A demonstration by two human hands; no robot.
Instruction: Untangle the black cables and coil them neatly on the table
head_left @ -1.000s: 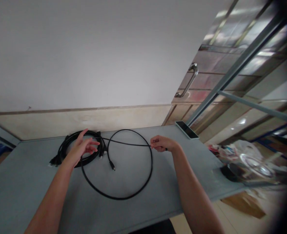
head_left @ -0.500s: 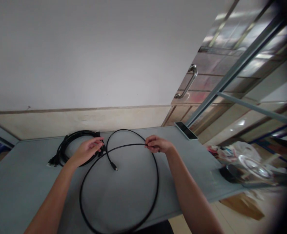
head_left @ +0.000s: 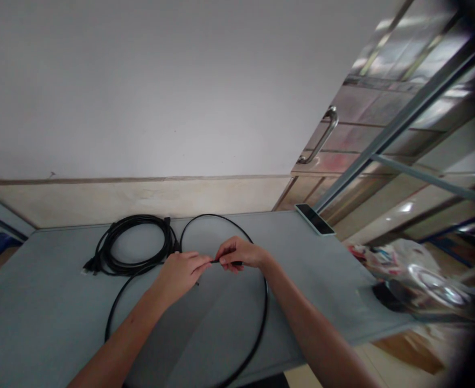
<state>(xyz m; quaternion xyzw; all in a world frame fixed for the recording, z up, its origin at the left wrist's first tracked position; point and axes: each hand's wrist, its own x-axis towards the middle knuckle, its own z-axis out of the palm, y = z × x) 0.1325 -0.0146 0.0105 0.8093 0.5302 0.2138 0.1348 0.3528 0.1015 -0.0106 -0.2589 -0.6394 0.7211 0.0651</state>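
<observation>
A long black cable (head_left: 264,307) lies in a wide loop on the grey table. Near the middle of the loop, my left hand (head_left: 183,274) has its fingers closed on a stretch of it. My right hand (head_left: 241,253) pinches the same cable just to the right, where a thicker dark piece, perhaps a plug, shows under the fingers. The two hands are almost touching. Beyond my left hand, a thick coil of black cable (head_left: 110,245) rests flat, its plug ends at the left side. A small dark tip shows below my left fingers.
The grey table (head_left: 51,312) backs onto a pale wall. At its far right corner lies a phone-like device (head_left: 315,220) with a dark face. Plastic bags and a clear container (head_left: 435,283) stand at the right end. A metal frame (head_left: 399,118) rises behind.
My left hand has moved right, away from the coil, and closed on the cable. My right hand has come slightly left and lower. The cable loop has shifted and widened at the left.
</observation>
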